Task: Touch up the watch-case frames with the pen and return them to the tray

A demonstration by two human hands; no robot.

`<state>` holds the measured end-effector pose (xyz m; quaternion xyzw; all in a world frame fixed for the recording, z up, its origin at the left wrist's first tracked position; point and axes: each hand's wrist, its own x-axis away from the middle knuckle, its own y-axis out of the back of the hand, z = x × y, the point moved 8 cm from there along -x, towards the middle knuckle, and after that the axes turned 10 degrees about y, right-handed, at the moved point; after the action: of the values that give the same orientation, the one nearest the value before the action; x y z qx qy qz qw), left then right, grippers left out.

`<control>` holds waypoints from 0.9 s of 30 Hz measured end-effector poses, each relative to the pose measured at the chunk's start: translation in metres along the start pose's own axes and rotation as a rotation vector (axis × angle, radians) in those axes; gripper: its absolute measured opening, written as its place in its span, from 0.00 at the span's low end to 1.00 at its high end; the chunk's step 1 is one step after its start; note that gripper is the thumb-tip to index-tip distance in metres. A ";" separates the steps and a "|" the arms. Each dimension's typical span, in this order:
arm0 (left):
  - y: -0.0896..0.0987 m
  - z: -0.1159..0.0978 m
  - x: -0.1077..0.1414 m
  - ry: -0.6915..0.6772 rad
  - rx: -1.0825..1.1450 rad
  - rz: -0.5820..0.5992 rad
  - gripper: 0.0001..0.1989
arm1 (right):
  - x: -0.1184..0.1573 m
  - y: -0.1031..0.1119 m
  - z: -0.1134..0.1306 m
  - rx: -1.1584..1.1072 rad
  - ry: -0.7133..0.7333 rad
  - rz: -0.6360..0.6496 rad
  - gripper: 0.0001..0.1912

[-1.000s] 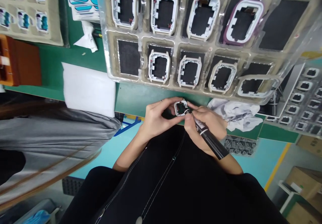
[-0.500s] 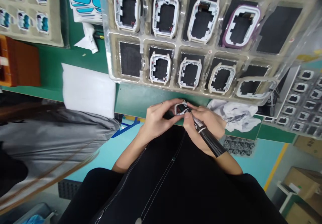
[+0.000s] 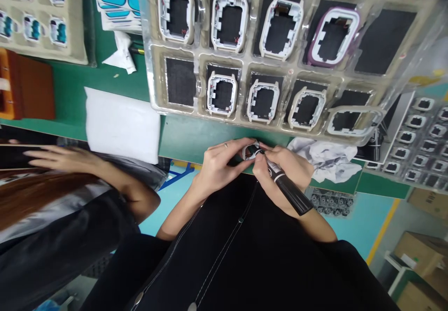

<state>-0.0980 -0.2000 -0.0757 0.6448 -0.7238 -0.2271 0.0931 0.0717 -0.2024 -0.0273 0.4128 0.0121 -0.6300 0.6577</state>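
My left hand [image 3: 221, 162] pinches a small pale watch frame [image 3: 244, 154] between thumb and fingers, close to the table's front edge. My right hand [image 3: 285, 169] is closed around a black marker pen [image 3: 293, 193] with white print. The pen slants up to the left, its tip end at the frame's inner opening. Fingers of both hands meet around the frame and cover part of it, so I cannot tell whether the tip touches it.
A clear plastic tray [image 3: 224, 120] ahead holds several white watch frames and a purple-edged one [image 3: 315, 52]. Crumpled paper [image 3: 324, 162] lies right of my hands, a white pad [image 3: 122, 127] left. An orange bin [image 3: 31, 87] stands far left. A co-worker's hand [image 3: 66, 158] reaches in below it.
A co-worker's hand, forearm and dark sleeve have come into view at the left. My own hands, the watch frame and the pen stay almost where they were.
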 end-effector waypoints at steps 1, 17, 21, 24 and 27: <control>0.000 0.002 0.000 0.026 0.011 0.000 0.17 | 0.001 0.001 -0.001 -0.010 -0.010 -0.006 0.11; 0.007 0.002 0.005 0.103 0.128 -0.027 0.30 | 0.030 0.005 -0.030 -0.422 -0.094 -0.191 0.05; 0.049 -0.027 -0.002 -0.140 -0.023 -0.155 0.35 | 0.039 0.012 -0.032 -0.400 -0.042 -0.295 0.05; 0.098 -0.033 -0.017 -0.213 -0.213 -0.333 0.37 | 0.043 0.007 -0.034 -0.408 -0.044 -0.313 0.07; 0.131 -0.022 -0.043 -0.160 -0.385 -0.338 0.39 | 0.046 0.003 -0.037 -0.391 -0.064 -0.296 0.07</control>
<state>-0.1992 -0.1535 0.0091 0.7070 -0.5543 -0.4234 0.1172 0.1027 -0.2196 -0.0749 0.2513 0.1735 -0.7179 0.6256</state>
